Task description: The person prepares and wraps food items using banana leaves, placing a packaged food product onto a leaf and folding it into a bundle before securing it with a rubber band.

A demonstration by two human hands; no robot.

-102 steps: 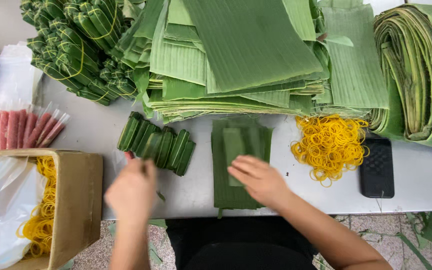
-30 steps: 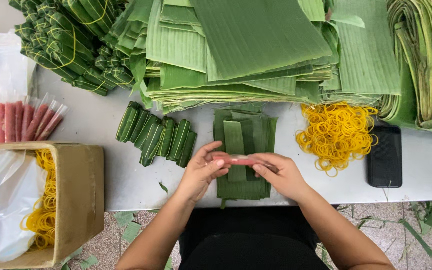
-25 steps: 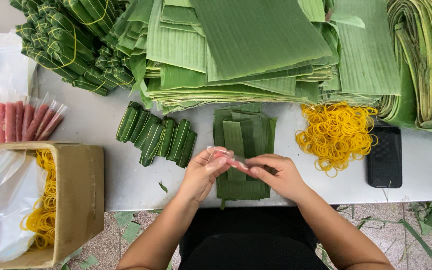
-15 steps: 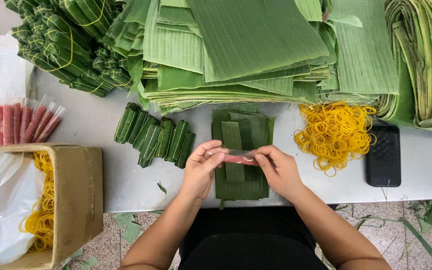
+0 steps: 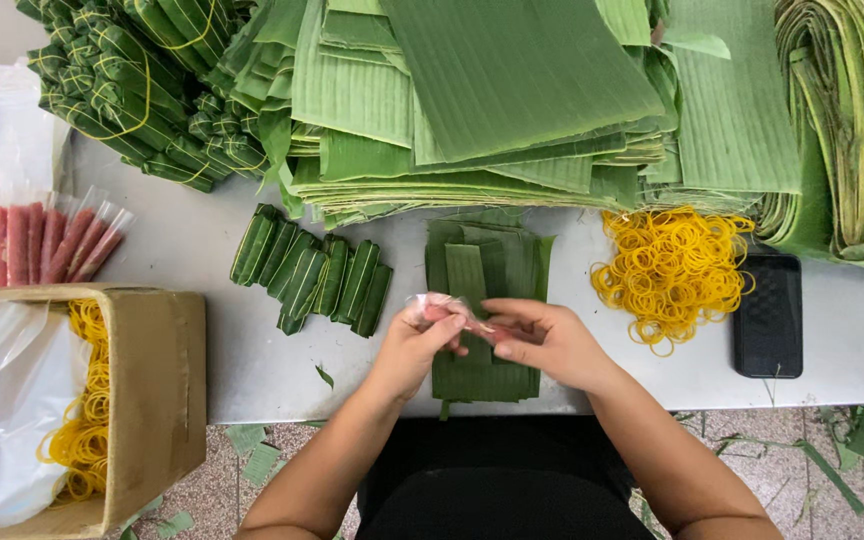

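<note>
While 2 hands [image 5: 487,335] pinch wrapped pink stick [image 5: 449,313], leaf strips [image 5: 487,270] underneath.

A brown cardboard box [image 5: 157,400] (clear bag inside) is parked near left; clear-wrapped pink sticks [image 5: 47,240] are laid behind it.

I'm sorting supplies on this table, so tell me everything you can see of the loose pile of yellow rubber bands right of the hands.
The rubber bands are thin bright-yellow loops, tangled into a loose, roughly round heap that lies flat on the grey table. A few strands straggle out at the edges. The heap sits just below the stacked leaves, its top edge meeting them, and left of a black tray that it appears to touch. The right hand is near but apart from it.
</note>
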